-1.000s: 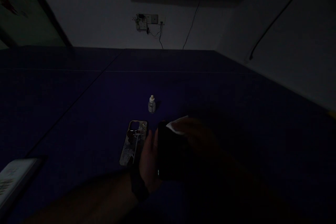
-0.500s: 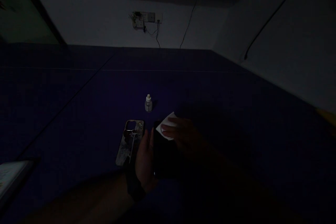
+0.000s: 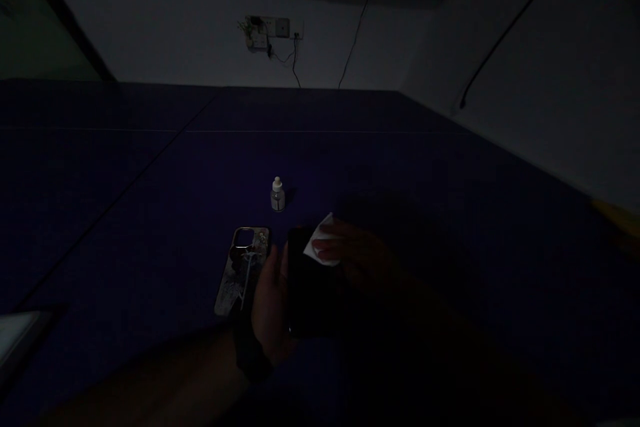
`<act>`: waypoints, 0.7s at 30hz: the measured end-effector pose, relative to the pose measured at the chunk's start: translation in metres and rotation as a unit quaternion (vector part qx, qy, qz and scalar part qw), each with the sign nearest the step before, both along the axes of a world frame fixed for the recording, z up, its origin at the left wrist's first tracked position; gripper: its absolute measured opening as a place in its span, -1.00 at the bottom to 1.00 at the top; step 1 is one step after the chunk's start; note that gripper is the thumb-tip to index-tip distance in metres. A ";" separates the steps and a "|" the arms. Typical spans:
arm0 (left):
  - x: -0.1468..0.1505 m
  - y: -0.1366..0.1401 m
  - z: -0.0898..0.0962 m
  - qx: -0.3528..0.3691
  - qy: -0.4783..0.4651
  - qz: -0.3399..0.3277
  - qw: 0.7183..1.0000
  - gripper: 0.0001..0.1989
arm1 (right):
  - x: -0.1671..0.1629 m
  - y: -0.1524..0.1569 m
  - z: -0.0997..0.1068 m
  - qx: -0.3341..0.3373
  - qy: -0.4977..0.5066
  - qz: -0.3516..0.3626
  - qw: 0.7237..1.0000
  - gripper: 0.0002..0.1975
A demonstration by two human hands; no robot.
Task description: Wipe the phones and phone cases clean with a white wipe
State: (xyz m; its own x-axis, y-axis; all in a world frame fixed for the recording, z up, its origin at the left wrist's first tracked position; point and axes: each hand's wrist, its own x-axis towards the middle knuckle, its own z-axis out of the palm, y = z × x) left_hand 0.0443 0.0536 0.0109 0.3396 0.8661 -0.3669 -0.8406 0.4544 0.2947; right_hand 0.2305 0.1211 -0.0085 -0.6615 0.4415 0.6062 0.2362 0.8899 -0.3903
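A dark phone lies in my left hand, which grips it along its left side; a dark band circles that wrist. My right hand presses a folded white wipe onto the upper part of the phone's black face, its fingers laid over the wipe. Left of my left hand, a patterned phone case with a square camera cutout rests on the dark blue surface, partly covered by the wrist. Beyond the hands stands a small clear bottle with a white cap. The dim light hides the phone's right edge.
The dark blue surface reaches back to a white wall with sockets and hanging cables. At the lower left lies a pale, dark-edged flat object. Another cable runs down the right wall.
My right hand has slid the wipe slightly to the right across the phone, uncovering its upper left corner. The whole view has shifted a little. My left hand keeps its grip.
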 end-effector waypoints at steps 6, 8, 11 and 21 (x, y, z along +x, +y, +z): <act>0.000 -0.002 0.001 -0.012 0.007 0.001 1.000 -0.47 | -0.004 0.001 0.000 -0.001 -0.019 -0.048 0.999 -0.48; 0.000 -0.001 -0.001 -0.005 -0.002 0.012 1.000 -0.47 | -0.003 0.001 0.000 0.014 -0.020 0.006 1.000 -0.50; 0.000 0.000 -0.002 -0.003 0.001 0.007 1.000 -0.47 | 0.005 0.002 0.002 0.023 -0.016 0.003 1.000 -0.52; 0.000 -0.002 0.001 -0.018 0.008 0.003 1.000 -0.43 | -0.002 -0.007 0.008 0.047 -0.040 -0.018 0.998 -0.55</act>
State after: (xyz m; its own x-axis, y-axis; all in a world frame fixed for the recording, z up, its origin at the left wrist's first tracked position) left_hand 0.0443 0.0516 0.0117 0.3274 0.8547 -0.4030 -0.8390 0.4591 0.2921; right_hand 0.2282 0.1146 -0.0001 -0.6943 0.4098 0.5916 0.2962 0.9119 -0.2840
